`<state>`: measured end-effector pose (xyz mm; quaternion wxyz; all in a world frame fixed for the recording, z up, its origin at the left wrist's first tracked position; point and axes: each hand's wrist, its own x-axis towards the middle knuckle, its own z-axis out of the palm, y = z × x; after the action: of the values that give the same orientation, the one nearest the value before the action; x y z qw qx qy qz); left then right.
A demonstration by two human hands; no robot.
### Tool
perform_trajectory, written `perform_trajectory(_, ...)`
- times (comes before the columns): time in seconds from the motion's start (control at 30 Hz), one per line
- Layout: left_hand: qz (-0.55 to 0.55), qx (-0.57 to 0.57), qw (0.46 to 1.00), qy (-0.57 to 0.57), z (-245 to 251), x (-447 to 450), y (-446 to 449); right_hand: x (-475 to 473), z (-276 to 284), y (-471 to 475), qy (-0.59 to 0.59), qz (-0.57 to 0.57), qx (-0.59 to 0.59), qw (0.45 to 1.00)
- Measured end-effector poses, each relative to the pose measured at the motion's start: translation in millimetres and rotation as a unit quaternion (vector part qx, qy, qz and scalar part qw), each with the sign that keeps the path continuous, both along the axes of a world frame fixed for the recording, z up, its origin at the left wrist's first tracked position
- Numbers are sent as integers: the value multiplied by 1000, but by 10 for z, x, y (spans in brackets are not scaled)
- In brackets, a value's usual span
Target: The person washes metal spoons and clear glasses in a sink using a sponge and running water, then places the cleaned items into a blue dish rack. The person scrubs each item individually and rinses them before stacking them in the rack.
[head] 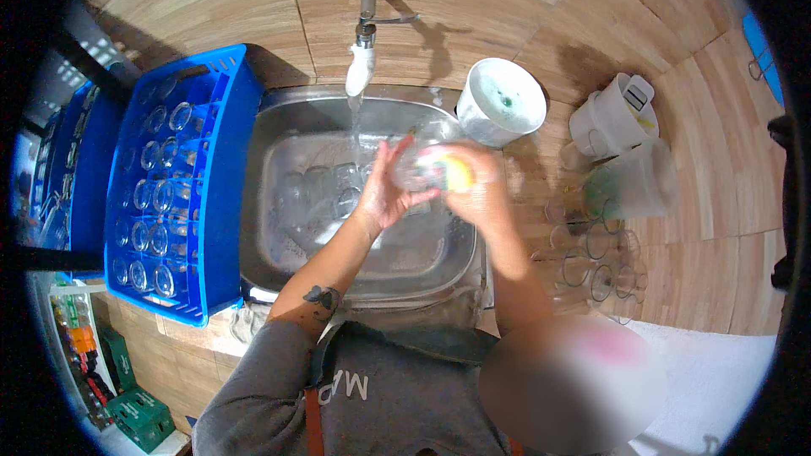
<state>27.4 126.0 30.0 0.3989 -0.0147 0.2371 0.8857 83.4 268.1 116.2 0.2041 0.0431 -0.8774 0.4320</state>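
Over the steel sink (272, 266), my left hand (382, 196) grips a clear drinking glass (412, 168), blurred by motion. My right hand (485, 168) holds a yellow and green sponge (459, 174) against that glass. To the left of my hands, water (356, 133) runs from the tap (366, 12), whose spout is wrapped in white cloth (360, 69). Several wet glasses (317, 187) rest on the sink floor under the stream. A white bucket (478, 117) of sudsy water stands at the sink's back right corner, just beyond my right hand.
A blue divided crate (222, 202) of upturned glasses stands left of the sink, with another blue crate (89, 183) beyond it. Several glasses (599, 240) crowd the right counter beside white plastic containers (608, 120). Green crates (139, 415) sit low at left.
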Motion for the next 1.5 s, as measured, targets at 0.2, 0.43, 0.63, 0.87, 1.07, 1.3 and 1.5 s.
perform_trajectory(0.2,340,-613,617,357,-668,-770,-966,-505,-599,-351,-10,-27,38,999)
perform_trajectory(0.43,339,-411,838,113,-64,-773,-1045,-793,-983,-499,24,-77,-25,996)
perform_trajectory(0.63,319,-175,919,153,-250,-772,-659,-645,-623,-981,-286,-57,-686,667)
perform_trajectory(0.87,287,-232,923,107,-172,-839,-499,-458,-713,-861,-23,5,-64,998)
perform_trajectory(1.07,311,-168,922,158,-210,-685,-324,-590,-882,-758,-146,-38,-416,897)
perform_trajectory(1.3,153,-430,860,229,-168,-819,-497,-469,-996,-1014,-130,32,15,991)
perform_trajectory(1.5,216,-335,896,196,-91,-713,-504,-598,-1227,-990,-85,120,5,989)
